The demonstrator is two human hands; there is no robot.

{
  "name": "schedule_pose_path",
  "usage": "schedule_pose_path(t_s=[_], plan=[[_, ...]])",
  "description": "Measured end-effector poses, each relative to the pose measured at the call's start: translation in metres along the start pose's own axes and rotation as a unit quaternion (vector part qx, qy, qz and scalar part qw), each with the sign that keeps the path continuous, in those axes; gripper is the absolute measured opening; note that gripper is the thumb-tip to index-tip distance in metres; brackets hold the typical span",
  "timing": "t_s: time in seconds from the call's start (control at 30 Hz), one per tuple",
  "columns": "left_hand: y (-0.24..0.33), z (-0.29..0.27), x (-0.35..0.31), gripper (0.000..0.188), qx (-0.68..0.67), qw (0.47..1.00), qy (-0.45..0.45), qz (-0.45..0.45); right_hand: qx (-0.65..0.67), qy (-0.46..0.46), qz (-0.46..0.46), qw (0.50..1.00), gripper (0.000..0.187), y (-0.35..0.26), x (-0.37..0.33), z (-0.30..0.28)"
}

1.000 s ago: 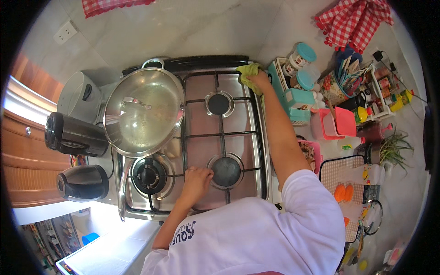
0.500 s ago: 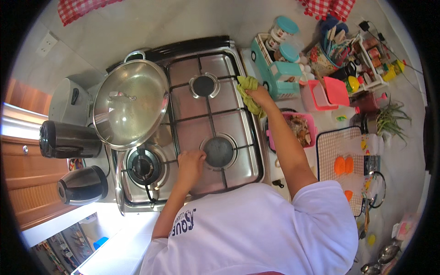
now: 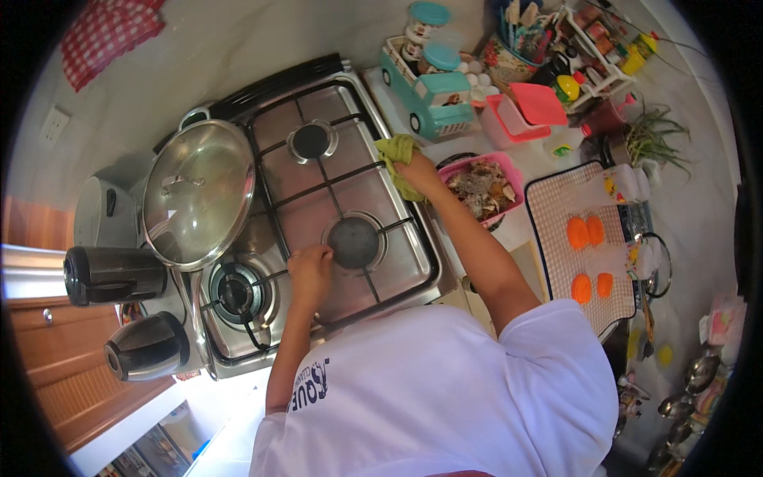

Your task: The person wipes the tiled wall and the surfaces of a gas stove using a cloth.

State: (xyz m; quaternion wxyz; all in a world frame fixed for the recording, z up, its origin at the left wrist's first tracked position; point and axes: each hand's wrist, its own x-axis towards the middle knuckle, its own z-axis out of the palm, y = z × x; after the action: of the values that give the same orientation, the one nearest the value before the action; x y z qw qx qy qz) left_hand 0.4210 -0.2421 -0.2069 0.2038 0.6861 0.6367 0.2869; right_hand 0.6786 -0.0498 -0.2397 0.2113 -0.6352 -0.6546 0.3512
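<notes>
Clearly, the green cloth (image 3: 397, 151) has moved from the stove's back right corner to about midway along its right edge, drawn toward the person by the right hand (image 3: 417, 173), whose fingers are closed on it; I judge that the wiping of this side is partly done. The left hand (image 3: 310, 274) has stayed beside the front right burner (image 3: 353, 243) of the stove (image 3: 358, 195), its fingers curled, though whether they grip anything I cannot tell. Just beyond the right arm, a pink tub (image 3: 517, 181) holds mixed brownish scraps (image 3: 481, 191). Behind it, a teal rack (image 3: 405, 89) carries jars (image 3: 429, 13) with teal lids, while eggs (image 3: 475, 79) sit close by. A flowered pot (image 3: 505, 60) is crammed with utensils (image 3: 520, 28). On the stove's left side, a lid (image 3: 211, 215) covers a wide pan, its contents uncertain.
</notes>
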Motion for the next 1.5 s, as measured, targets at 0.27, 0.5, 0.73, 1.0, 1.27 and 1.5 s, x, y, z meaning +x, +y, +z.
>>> schedule_pose_path(t_s=[0.27, 0.5, 0.73, 1.0, 1.27, 1.5], plan=[[-0.006, 0.002, -0.006, 0.013, 0.001, 0.999, -0.017, -0.034, 0.028, -0.04, -0.037, 0.998, 0.046, -0.007, -0.004, -0.012], [-0.002, -0.002, -0.006, 0.009, 0.017, 1.0, 0.01, -0.006, 0.023, 0.015, 0.016, 0.999, 0.046, -0.012, -0.057, 0.001], [-0.001, 0.001, -0.004, 0.008, 0.047, 0.999, -0.011, -0.024, 0.001, 0.023, 0.016, 1.0, 0.049, 0.009, -0.103, 0.0], [-0.001, 0.002, -0.004, 0.009, 0.027, 0.999, 0.015, -0.011, 0.055, -0.016, 0.063, 0.996, 0.046, 0.025, -0.174, -0.018], [-0.005, 0.003, -0.005, 0.012, 0.01, 0.999, -0.009, -0.046, -0.031, -0.202, 0.185, 0.961, 0.048, 0.031, -0.244, -0.069], [-0.006, 0.003, -0.019, 0.031, 0.051, 0.997, 0.037, -0.034, 0.345, -0.278, 0.16, 0.882, 0.054, 0.008, -0.207, -0.139]])
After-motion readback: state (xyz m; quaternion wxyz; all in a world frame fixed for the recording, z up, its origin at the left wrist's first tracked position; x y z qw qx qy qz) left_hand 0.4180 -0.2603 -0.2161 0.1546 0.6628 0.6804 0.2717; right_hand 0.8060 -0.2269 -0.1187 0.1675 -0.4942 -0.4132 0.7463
